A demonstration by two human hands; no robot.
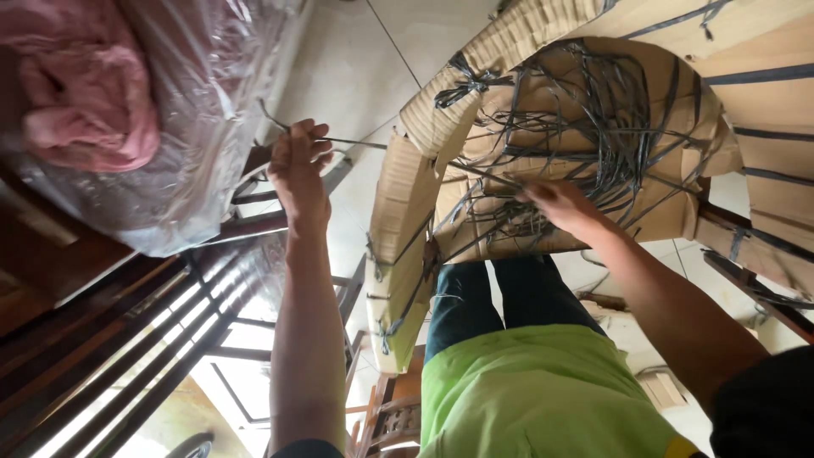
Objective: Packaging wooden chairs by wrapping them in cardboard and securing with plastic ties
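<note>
Both hands' fingers clamp grey strapping [593,127]: left hand [298,165], right hand [560,203].

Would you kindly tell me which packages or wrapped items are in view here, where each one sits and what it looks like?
Cardboard-wrapped bundle: upper right, curved tan corrugated board tied with a tangle of dark grey straps; the right hand is on the straps.
Clear plastic bag: upper left, crinkled and glossy, over a pink padded item.
Left hand: between the two, pinching a thin dark strap.
No labels, signs or screens are visible.
</note>
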